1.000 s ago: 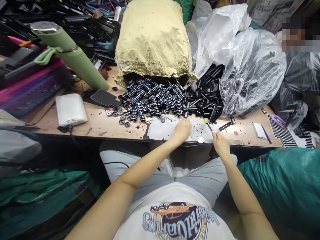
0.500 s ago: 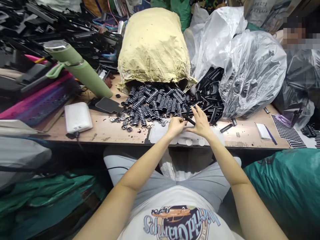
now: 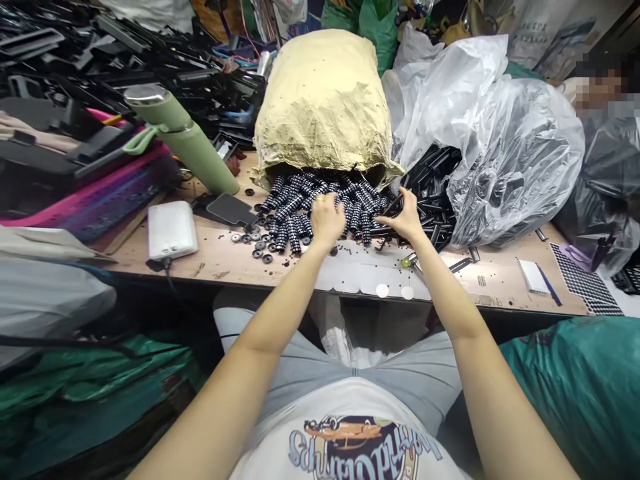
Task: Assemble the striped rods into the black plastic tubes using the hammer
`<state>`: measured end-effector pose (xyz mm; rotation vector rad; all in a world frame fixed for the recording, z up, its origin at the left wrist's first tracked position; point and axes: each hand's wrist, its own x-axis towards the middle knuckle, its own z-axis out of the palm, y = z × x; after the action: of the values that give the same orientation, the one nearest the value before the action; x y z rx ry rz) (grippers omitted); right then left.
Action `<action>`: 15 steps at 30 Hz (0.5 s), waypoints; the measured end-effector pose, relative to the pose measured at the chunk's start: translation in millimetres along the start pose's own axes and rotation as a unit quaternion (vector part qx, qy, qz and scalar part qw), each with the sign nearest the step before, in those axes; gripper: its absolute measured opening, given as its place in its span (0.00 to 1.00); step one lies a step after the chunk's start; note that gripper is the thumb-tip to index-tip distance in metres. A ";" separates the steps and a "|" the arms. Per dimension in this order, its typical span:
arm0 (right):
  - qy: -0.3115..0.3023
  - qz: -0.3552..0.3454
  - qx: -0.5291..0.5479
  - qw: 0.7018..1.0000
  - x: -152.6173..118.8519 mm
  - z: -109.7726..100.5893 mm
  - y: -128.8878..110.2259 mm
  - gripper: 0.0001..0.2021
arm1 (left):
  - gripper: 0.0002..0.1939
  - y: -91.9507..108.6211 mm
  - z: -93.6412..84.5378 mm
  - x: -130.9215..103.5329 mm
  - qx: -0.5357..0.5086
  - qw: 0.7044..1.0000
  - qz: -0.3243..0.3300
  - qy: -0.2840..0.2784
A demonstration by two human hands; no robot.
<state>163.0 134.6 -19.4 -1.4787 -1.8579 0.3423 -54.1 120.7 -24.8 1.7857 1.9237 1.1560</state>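
Observation:
My left hand (image 3: 327, 220) is over the pile of black-and-white ribbed cylinders (image 3: 295, 200). Its fingers curl down among them, and the fingertips are hidden, so what they hold is not visible. My right hand (image 3: 407, 219) is open, thumb and forefinger spread apart, at the left edge of a heap of black plastic strips (image 3: 437, 170). Nothing shows between those fingers. Just below the right wrist lies a small tool with a yellow-green end (image 3: 409, 260). Small black discs (image 3: 257, 245) are scattered left of the cylinders.
Behind the cylinders stands a cream sack (image 3: 325, 100); clear plastic bags (image 3: 520, 153) bulge at right. A green bottle (image 3: 190, 143), a white box with a cable (image 3: 173, 230) and a dark phone-like slab (image 3: 231, 210) are at left. A white sheet (image 3: 345, 275) lies at the front edge.
The black strip formerly between my hands is no longer seen there. My left hand has moved away and up to the cylinders; my right hand has drawn apart to the right. The view has shifted slightly.

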 end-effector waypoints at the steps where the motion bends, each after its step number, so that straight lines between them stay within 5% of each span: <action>1: 0.023 0.026 0.024 0.999 8.5 -2.0 4.3 0.53 | 0.15 -9.1 -6.7 13.7 0.016 0.999 -0.020 0.023; 4: 0.071 0.063 0.082 0.992 22.3 -6.9 7.5 0.55 | 0.07 -37.3 -20.2 46.8 0.040 0.996 -0.072 0.026; 8: 0.057 0.028 0.102 0.993 1.3 -10.8 -11.6 0.55 | 0.12 -60.2 -24.2 59.6 0.015 0.998 -0.068 -0.006; 15: -0.008 -0.027 0.091 0.995 -83.5 -22.7 -36.0 0.56 | 0.12 -31.6 -41.0 9.4 -0.183 0.974 0.050 0.126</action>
<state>158.5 41.3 -12.6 -1.3030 -1.8245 0.4862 -106.1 117.1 -17.6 1.6117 1.6167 1.7161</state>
